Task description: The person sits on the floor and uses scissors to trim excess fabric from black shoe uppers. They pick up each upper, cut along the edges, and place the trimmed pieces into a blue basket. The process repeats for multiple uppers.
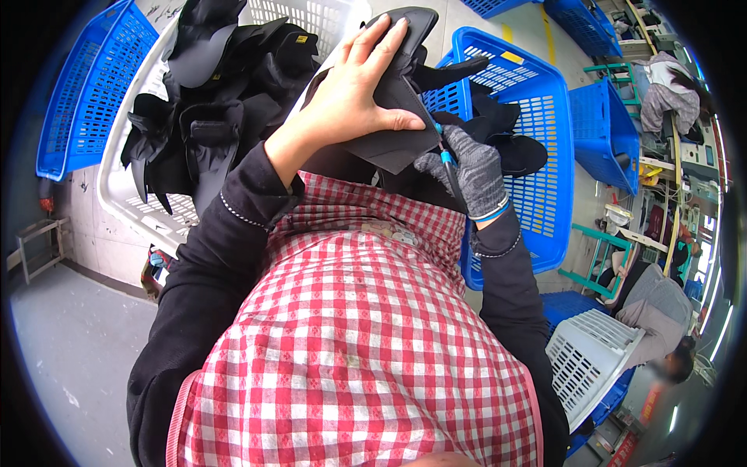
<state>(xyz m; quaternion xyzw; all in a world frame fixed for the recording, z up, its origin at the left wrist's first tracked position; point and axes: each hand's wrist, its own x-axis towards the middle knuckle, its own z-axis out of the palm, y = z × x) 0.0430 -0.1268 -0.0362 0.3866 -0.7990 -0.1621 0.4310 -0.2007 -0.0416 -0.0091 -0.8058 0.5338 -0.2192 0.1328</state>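
From the head view I see my left hand (354, 89) bare and spread flat over a black shoe upper piece (393, 117), palm down, fingers reaching toward its far rounded end and the thumb lying along its near edge; the hand is clamped on the piece and holds it raised above the red-and-white checked apron (350, 335). My right hand (467, 171), in a grey knit glove, sits just right of and below the piece, closed around a small tool with a blue handle (445, 156); the tool's dark tip meets the right-hand edge of the piece close to the left thumb, though I cannot tell what kind of tool it is. The piece therefore lies under the left palm and against the working end of the tool, between the two hands. Taking the piece as reference: directly behind and to the left of it stands a white slatted crate (124, 194) heaped with more black shoe parts (210, 93); directly behind and to the right of it stands a blue crate (545, 117) holding a few black parts. Further right of the piece, well apart, another person in grey (654, 303) sits bent over beside more crates.
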